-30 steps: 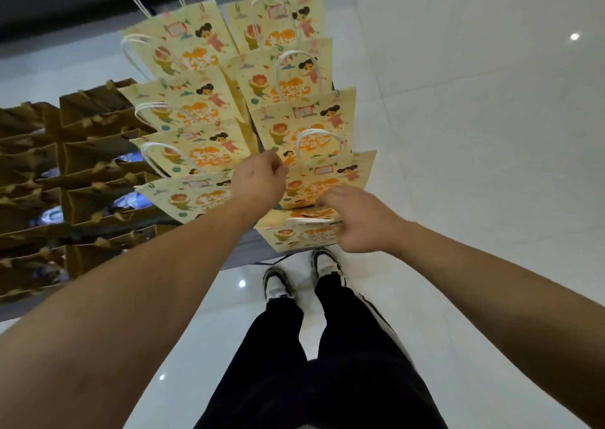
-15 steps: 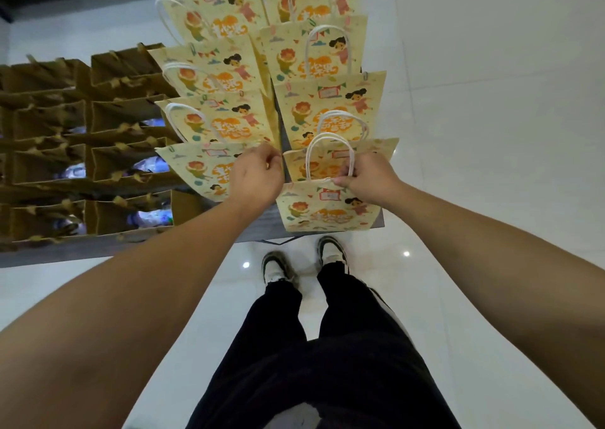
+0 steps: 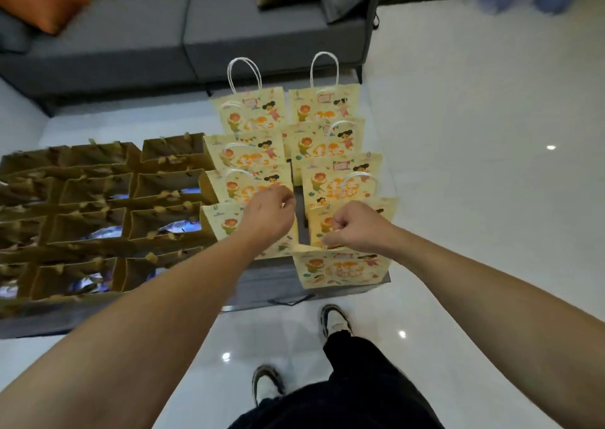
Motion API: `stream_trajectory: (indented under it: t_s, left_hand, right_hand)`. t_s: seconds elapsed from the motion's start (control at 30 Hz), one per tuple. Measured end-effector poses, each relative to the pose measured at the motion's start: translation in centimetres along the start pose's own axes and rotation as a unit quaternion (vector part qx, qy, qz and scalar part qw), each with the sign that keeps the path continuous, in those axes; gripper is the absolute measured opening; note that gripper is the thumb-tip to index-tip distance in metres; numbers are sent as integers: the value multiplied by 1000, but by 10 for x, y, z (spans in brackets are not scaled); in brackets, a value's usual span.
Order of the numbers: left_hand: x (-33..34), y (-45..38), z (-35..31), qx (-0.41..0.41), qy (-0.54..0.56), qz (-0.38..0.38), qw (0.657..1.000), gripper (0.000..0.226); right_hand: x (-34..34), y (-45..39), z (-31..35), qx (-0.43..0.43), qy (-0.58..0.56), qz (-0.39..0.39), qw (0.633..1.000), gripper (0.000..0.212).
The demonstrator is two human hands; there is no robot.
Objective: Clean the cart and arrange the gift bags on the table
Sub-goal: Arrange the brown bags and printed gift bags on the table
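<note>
Your right hand point(image 3: 355, 229) has its fingers curled at the top edge of the nearest yellow gift bag point(image 3: 340, 270), pinching it there; the handle itself is hidden under the hand. That bag stands upright at the near right corner of the tabletop point(image 3: 262, 284), its printed face turned toward you and its wide side running left to right, parallel to the near edge. Your left hand point(image 3: 268, 219) reaches over the left column of yellow bags point(image 3: 248, 153), fingers loosely curled above the closest bag there; you cannot tell from here whether they actually grip anything. The yellow bags stand in two columns running away from you toward the grey sofa point(image 3: 183, 32), all faces toward you, white handles up on the far pair. To the left, brown paper bags point(image 3: 95, 206) fill the tabletop in rows, mouths open upward. Your shoes point(image 3: 334, 320) stand on the white tiled floor point(image 3: 474, 166) just beside the near edge.
</note>
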State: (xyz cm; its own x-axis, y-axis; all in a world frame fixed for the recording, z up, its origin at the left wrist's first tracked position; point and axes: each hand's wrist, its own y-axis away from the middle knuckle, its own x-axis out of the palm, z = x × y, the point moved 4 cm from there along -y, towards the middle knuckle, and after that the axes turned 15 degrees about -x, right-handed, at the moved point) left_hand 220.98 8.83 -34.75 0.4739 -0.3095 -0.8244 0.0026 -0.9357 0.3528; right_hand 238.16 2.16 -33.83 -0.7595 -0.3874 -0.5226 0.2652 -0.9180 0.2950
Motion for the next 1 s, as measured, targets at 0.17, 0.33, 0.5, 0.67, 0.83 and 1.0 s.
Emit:
stream_trajectory:
  t_s: [0.17,0.33,0.5,0.67,0.83,1.0]
  left_hand:
    - [-60,20,32,48,6,-40,998,26]
    - [-128,32,35,83,32,-82,993,25]
    - [-199,55,7,107,108,-77,985,24]
    - [-274,81,-43,178,314,69,930,26]
    - [-320,97,-89,215,389,240,863,34]
    - [-375,55,-102,171,359,38,917,18]
  right_hand:
    - [-3,18,70,-19,65,-29,997,55]
    - [-37,29,162,-58,124,-102,985,53]
    - [-69,45,251,-108,153,-174,967,45]
    - [-98,39,330,-183,131,-238,945,51]
    - [-126,7,398,-228,93,-277,929,60]
    - [-160,-42,436,-265,91,-271,921,66]
